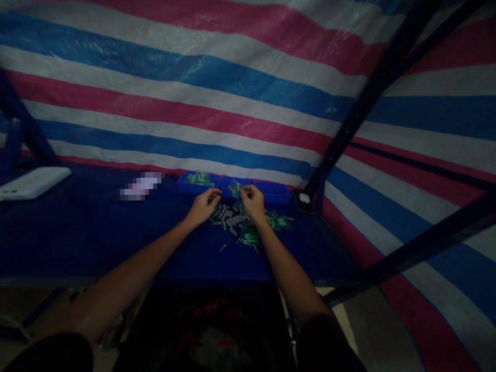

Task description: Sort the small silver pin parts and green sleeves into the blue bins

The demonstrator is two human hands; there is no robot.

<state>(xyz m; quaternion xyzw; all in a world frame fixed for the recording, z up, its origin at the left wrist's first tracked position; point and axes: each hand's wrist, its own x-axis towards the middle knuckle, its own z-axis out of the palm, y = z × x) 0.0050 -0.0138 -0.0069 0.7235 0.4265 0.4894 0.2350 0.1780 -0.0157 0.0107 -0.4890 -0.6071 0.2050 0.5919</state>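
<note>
My left hand (205, 206) is at the front edge of a blue divided tray (276, 194), its thumb and fingers pinched together. Whatever it may hold is too small to make out. My right hand (253, 202) pinches a small clear plastic bag (234, 188) in front of the tray's middle compartment. Below and between both hands lies a loose pile of small metal cylinders (231, 220). Green-printed plastic bags (249, 235) and several thin metal pins (225, 245) lie beside the pile, partly behind my right wrist.
More green-printed bags (198, 179) fill the tray's left compartment. A white box-like device (36, 183) and a blurred-out item (141, 186) rest on the blue table (96, 232) to the left. A dark frame post (336, 137) rises at the right, near a small white case (304, 198).
</note>
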